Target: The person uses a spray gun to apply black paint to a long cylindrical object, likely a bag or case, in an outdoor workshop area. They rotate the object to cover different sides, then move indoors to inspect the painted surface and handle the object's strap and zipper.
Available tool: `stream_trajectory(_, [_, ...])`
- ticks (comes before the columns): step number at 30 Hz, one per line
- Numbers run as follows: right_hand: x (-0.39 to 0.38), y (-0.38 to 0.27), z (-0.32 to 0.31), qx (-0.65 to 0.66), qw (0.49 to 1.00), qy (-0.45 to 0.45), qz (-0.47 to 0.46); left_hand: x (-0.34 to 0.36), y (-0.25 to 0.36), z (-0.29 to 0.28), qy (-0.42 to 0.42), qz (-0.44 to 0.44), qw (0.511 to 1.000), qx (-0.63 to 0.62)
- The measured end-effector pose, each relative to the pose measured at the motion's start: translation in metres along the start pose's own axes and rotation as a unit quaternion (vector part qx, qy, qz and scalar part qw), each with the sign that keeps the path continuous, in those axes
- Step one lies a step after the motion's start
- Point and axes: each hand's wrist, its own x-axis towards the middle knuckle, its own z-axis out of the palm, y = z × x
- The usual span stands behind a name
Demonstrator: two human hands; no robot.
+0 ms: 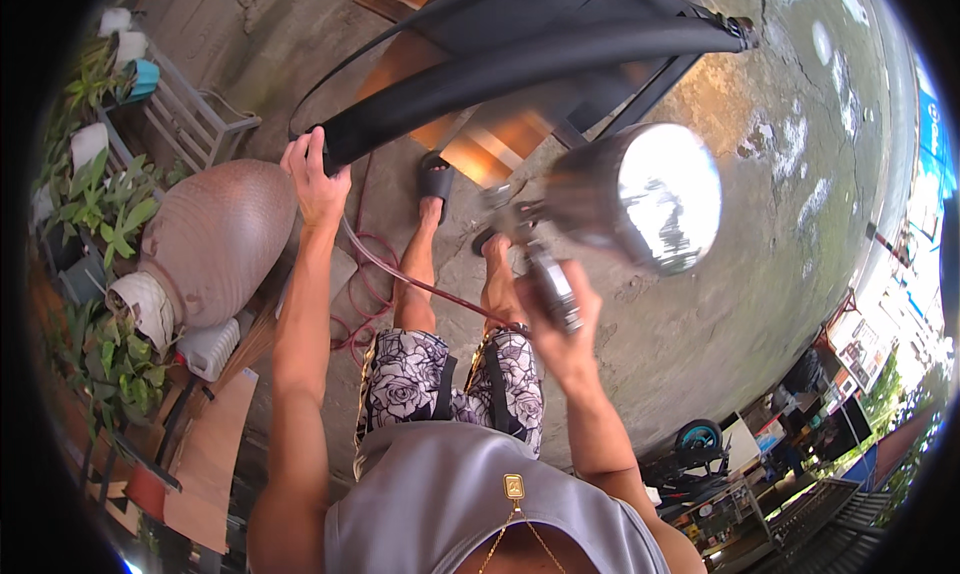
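Note:
With my left hand [318, 179] I grip the near left end of a long black curved bar [520, 69], which slants up to the upper right with a thin black strap arched over it. My right hand [560, 329] is wrapped round the handle of a metal spray gun [545, 279] with a large shiny cup [665, 199], blurred by motion, right of and below the bar. A reddish hose [430, 289] runs across my legs by the gun, with loops on the ground. Under the bar are dark and copper-coloured panels [500, 144], partly hidden.
Left stand a large clay jar [215, 229], a grey metal rack [200, 124], plants [110, 214], a white jug [210, 344] and boards [215, 464]. A black wheeled vehicle [697, 449] and clutter line the lower right. Stained concrete floor [770, 304] lies underfoot.

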Motion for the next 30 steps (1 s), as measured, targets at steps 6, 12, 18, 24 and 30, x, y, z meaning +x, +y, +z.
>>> stream_trajectory(6, [0.031,0.025,-0.089,0.039,0.958,0.278,0.063,0.0,0.004,0.002,-0.012,-0.006,1.0,0.009])
stream_trajectory(12, [0.014,0.019,-0.102,0.087,0.936,0.331,0.077,0.005,0.011,-0.004,-0.134,-0.088,0.987,-0.01])
stream_trajectory(18, [-0.001,0.029,-0.089,0.111,0.949,0.274,0.106,0.019,-0.002,-0.009,-0.204,-0.097,0.969,-0.103])
stream_trajectory(24, [-0.005,0.024,-0.087,0.158,0.942,0.27,0.12,0.031,-0.024,-0.019,-0.295,-0.319,0.806,-0.403])
stream_trajectory(30, [-0.008,0.023,-0.09,0.154,0.941,0.275,0.123,0.038,-0.027,-0.025,-0.326,-0.384,0.739,-0.448])
